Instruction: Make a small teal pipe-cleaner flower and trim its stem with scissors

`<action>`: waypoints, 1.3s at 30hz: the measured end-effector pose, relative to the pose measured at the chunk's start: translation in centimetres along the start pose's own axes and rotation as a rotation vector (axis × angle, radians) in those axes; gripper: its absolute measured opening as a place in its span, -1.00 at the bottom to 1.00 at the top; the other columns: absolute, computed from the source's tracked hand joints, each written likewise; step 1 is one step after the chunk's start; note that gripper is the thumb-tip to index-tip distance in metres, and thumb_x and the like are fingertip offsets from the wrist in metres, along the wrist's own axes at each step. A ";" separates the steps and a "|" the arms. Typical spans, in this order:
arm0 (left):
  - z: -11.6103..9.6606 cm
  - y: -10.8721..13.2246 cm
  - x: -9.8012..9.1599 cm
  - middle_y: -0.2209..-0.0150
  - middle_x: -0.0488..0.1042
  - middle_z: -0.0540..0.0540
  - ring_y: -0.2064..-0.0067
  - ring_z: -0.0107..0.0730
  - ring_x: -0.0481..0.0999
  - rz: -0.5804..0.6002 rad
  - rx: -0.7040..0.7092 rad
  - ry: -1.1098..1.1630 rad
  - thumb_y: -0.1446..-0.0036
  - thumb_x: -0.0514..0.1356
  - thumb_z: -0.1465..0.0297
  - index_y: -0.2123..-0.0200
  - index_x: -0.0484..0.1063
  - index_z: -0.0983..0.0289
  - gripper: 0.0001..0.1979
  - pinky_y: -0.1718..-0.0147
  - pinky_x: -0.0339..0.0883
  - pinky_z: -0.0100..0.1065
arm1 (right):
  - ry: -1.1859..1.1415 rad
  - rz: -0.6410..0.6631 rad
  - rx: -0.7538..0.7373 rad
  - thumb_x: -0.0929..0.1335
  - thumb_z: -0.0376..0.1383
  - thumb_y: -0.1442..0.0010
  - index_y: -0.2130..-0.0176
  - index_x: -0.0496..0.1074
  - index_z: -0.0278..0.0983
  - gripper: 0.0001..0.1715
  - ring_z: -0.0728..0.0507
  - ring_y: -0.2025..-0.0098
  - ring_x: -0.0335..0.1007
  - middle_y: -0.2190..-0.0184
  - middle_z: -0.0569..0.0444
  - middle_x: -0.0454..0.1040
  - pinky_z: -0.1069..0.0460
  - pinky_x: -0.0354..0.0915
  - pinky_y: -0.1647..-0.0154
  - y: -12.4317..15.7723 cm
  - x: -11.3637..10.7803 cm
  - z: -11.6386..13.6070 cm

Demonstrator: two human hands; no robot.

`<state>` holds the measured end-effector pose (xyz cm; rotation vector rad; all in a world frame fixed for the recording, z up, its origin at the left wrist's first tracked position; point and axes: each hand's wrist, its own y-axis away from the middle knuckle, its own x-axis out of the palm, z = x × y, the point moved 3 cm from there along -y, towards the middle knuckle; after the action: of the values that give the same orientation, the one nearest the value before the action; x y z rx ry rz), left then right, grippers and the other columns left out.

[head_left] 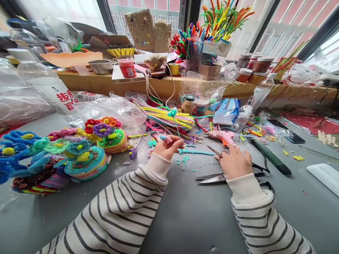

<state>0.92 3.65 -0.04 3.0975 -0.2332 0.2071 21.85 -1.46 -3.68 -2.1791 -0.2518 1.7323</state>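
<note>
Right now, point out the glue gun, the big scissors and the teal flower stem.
glue gun (224,136), head view, on its pink body.
scissors (210,179), head view, on the closed blades.
teal flower stem (172,113), head view, on the teal head above the left hand (167,147) that pinches it.

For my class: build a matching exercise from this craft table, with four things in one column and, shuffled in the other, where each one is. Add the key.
Things
1 teal pipe-cleaner flower
2 large scissors
3 pink glue gun
4 steel bowl

Places
A on the wooden ledge
B flat on the grey table, at the wrist of the right hand
C just beyond the right hand
D stem pinched in the left hand

Pairs: 1-D, 2-B, 3-C, 4-A
</note>
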 end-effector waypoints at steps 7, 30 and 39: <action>0.0 0.1 0.0 0.62 0.39 -0.01 0.53 -0.55 0.38 0.002 0.003 -0.024 0.19 0.18 0.38 0.53 0.32 0.37 -0.84 0.58 0.22 -0.53 | 0.003 0.000 -0.009 0.25 -0.27 -0.02 0.58 0.44 -0.33 -0.72 -0.13 0.34 0.19 0.26 -0.09 0.33 -0.08 -0.11 0.29 -0.4 -0.8 0.0; 0.2 -0.1 0.1 0.60 0.40 0.00 0.52 -0.51 0.40 0.031 -0.013 0.017 0.22 0.20 0.34 0.52 0.33 0.36 -0.81 0.57 0.21 -0.49 | -0.419 -0.077 0.142 0.23 -0.08 -0.02 0.54 0.41 -0.31 -0.61 -0.10 0.37 0.26 0.26 -0.03 0.32 0.03 0.11 0.43 -1.0 -1.6 -0.5; 0.3 -0.2 -0.2 0.60 0.38 -0.03 0.51 -0.52 0.37 0.021 0.033 0.052 0.22 0.21 0.34 0.53 0.37 0.34 -0.82 0.41 0.24 -0.42 | -1.270 0.360 -0.299 -0.11 0.17 -0.01 0.49 0.36 -0.35 -0.17 -0.07 0.34 0.23 0.43 -0.01 0.29 0.04 0.18 0.31 -2.1 -4.7 5.2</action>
<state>0.82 3.89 -0.34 3.1185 -0.2632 0.2947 15.84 -0.36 0.38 -0.9531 -0.4344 3.2277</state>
